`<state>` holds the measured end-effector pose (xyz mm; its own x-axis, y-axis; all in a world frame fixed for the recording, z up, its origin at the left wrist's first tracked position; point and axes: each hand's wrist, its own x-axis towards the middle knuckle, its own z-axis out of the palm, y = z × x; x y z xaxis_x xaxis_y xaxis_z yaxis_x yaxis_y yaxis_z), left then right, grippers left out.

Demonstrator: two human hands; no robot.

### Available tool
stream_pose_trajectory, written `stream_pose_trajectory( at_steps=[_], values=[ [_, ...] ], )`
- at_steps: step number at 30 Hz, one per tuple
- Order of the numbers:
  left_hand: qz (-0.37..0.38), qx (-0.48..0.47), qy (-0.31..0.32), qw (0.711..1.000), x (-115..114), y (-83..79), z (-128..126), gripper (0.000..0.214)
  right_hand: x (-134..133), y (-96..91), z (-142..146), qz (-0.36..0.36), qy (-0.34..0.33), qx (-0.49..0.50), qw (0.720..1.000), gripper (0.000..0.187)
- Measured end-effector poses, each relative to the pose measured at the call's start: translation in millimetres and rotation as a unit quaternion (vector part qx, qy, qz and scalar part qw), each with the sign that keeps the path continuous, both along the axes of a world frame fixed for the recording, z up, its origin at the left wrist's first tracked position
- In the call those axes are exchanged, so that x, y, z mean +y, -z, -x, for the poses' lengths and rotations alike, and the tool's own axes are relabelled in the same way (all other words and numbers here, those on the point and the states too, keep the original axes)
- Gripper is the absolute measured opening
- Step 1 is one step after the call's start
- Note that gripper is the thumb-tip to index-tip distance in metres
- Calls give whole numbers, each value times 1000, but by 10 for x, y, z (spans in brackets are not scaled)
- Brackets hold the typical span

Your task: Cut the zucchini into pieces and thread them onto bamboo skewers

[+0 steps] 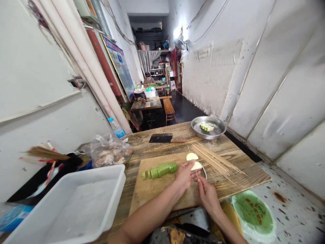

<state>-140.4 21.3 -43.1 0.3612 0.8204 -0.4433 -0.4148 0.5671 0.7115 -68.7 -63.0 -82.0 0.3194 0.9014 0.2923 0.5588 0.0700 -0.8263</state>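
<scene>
My left hand (186,174) is closed on a pale half-round vegetable slice (196,166) with a green rim, probably zucchini. In my right hand (207,194) a thin wooden skewer (197,173) is pinched, its upper end at the slice's lower edge; whether it has gone in is too small to tell. Another slice (192,156) lies just beyond my left hand. A row of cut green zucchini (160,170) rests on the wooden cutting board (146,196), left of my hands. Loose bamboo skewers (214,157) are spread to the right of the board.
Behind the board lies a cleaver (166,138). A steel bowl (208,136) with cut pieces stands at the back right. At left are a white tub (111,203), a plastic bag (108,152) and a water bottle (117,129). A green-lined bin (254,213) stands below right. Another person (149,79) sits far back.
</scene>
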Motion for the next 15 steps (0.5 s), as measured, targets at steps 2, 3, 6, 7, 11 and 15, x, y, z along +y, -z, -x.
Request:
stream_pose_trajectory(
  at_steps=[2, 3, 6, 7, 11, 15],
  values=[
    [-2, 5, 9, 1000, 2, 14, 10, 16, 2, 6, 8, 6, -1, 2, 1000, 39],
    [-3, 4, 9, 1000, -5, 23, 12, 16, 4, 12, 13, 8, -1, 1, 1000, 38],
    [9, 3, 0, 1000, -34, 44, 1, 16, 13, 41, 31, 2, 8, -1, 1000, 35],
    [16, 4, -5, 1000, -43, 48, -9, 16, 16, 51, 38, -3, 14, -3, 1000, 34],
    [31, 8, -20, 999, -105, 70, -66, 14, 26, 68, 55, -9, 34, -5, 999, 32],
    [22, 1, -21, 1000, -182, 124, -87, 14, 21, 62, 29, 10, 35, -1, 999, 31]
  ],
)
